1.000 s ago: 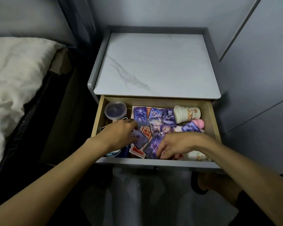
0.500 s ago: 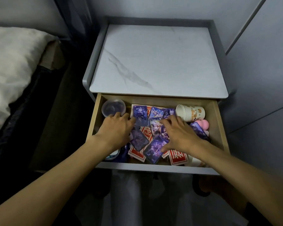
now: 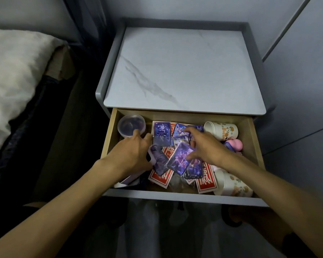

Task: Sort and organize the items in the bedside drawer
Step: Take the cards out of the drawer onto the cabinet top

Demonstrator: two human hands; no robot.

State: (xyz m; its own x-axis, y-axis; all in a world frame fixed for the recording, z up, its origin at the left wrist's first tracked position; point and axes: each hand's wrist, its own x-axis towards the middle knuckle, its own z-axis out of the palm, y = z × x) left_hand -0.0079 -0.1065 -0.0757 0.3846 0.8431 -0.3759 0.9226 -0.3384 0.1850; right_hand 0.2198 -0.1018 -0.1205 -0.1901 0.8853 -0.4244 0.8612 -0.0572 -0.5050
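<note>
Both arms reach into the open wooden bedside drawer (image 3: 251, 138). The left hand (image 3: 132, 155) lies palm down, fingers loosely spread, touching the round clear plastic container (image 3: 131, 125) in its back left corner. The right hand (image 3: 205, 146) rests open, fingers spread, on the scattered purple picture cards (image 3: 179, 159) in its middle.

Cards (image 3: 177, 157) mid-drawer (image 3: 250, 146) — tub (image 3: 131, 125) back-left, cups (image 3: 221, 130) right, one behind the other (image 3: 233, 185).
</note>
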